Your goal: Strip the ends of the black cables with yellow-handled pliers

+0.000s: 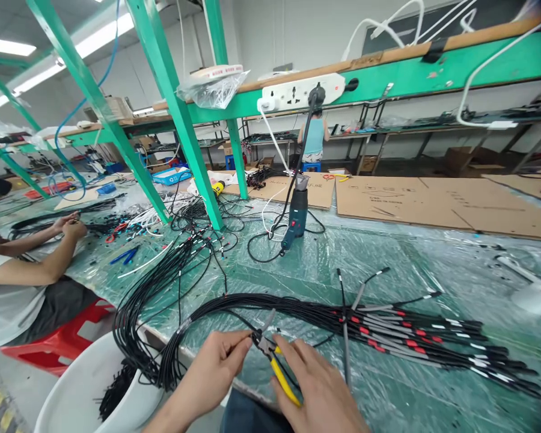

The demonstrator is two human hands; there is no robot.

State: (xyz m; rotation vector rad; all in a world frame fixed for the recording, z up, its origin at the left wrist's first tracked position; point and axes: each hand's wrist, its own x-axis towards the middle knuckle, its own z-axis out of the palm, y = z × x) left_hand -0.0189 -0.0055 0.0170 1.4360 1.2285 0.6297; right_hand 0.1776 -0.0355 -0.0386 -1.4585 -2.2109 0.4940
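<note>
Right hand (pixel 318 385), fingers curled over yellow-handled cutters (pixel 285 382); left hand (pixel 214 367) tightly pinching a dark piece (pixel 255 337) beside black cables (pixel 270 304) on the desk (pixel 415 258)

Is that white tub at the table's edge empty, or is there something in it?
Not empty: thin black pieces show inside the white tub. How full it is, I cannot tell; the picture cuts it off.

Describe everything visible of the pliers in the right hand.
The pliers have yellow, plastic-looking handles and a grey, metallic head. The right hand grips them above the near edge of the table. They slant, head toward the left hand, apparently touching something dark there; whether the jaws are shut is unclear.
</note>
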